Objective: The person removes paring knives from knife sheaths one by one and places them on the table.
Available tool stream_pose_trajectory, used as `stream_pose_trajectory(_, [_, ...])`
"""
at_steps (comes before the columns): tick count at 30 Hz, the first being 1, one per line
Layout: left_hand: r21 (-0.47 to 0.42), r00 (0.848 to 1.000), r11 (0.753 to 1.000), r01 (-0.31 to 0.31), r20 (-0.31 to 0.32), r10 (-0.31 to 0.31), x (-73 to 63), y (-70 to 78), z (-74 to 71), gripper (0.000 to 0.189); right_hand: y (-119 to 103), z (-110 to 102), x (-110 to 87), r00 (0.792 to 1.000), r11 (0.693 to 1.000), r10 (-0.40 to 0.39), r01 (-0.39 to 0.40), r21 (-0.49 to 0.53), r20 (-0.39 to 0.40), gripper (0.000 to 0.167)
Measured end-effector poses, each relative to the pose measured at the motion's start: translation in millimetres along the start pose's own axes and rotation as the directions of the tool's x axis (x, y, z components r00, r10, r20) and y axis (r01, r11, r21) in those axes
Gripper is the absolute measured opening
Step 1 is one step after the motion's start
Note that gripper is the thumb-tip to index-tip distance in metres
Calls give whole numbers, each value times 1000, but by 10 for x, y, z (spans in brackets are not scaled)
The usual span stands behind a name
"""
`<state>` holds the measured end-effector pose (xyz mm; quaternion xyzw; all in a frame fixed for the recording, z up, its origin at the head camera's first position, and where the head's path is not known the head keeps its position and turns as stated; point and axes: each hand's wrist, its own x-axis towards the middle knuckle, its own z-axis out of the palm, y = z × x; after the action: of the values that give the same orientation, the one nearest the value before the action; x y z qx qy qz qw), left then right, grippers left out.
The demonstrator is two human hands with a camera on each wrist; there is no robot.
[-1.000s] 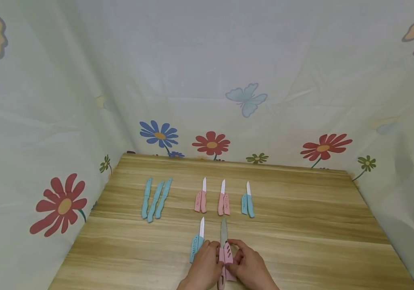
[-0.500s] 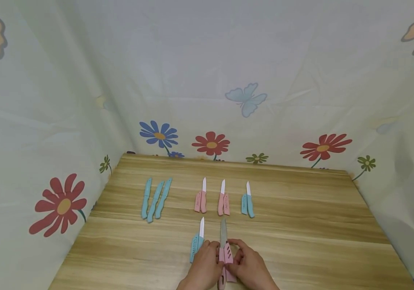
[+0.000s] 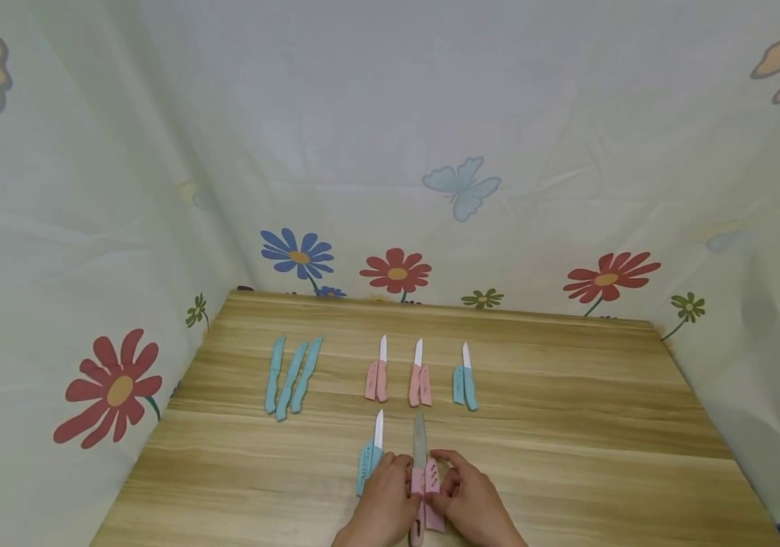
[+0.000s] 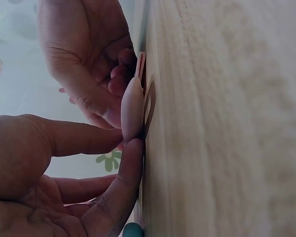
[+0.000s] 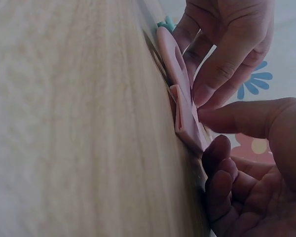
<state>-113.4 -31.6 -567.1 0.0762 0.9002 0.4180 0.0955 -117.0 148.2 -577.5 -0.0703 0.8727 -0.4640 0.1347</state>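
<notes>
In the head view, a pink-handled knife with a grey blade [image 3: 420, 442] lies on the table, its tip pointing away from me. My left hand [image 3: 384, 495] pinches its handle between thumb and forefinger; the handle [image 4: 132, 109] shows close up in the left wrist view. Right beside the handle lies a slotted pink knife sheath [image 3: 434, 477]. My right hand [image 3: 473, 495] holds this sheath at its outer side, thumb on top, and the sheath's open end [image 5: 181, 116] faces the right wrist camera. Left of my left hand is a blue knife with a white blade [image 3: 379, 431] and its blue sheath [image 3: 365, 467].
Three sheathed blue knives [image 3: 292, 380] lie at the back left of the wooden table [image 3: 567, 425]. Farther right lie two pink knives [image 3: 382, 380] and a blue knife [image 3: 469, 387], each beside its sheath. Flower-printed curtain [image 3: 335, 137] surrounds the table on three sides.
Both hands keep their places on the knife and the sheath. The sheath has turned slightly, its slots showing pink where they looked dark. The head view has shifted a little.
</notes>
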Motion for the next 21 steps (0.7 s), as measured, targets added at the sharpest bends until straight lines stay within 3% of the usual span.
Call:
stream_pose_trajectory(10, [-29,999,999,26,25,-25,14,17,3,43,-6,-4,6,1000,1000,3,-3,15,-2,60])
stream_pose_trajectory(21, [-13,1000,1000,3,12,-2,-3,8,10,46,2,-2,-1,1000,1000,-13,13,-1,-5,59])
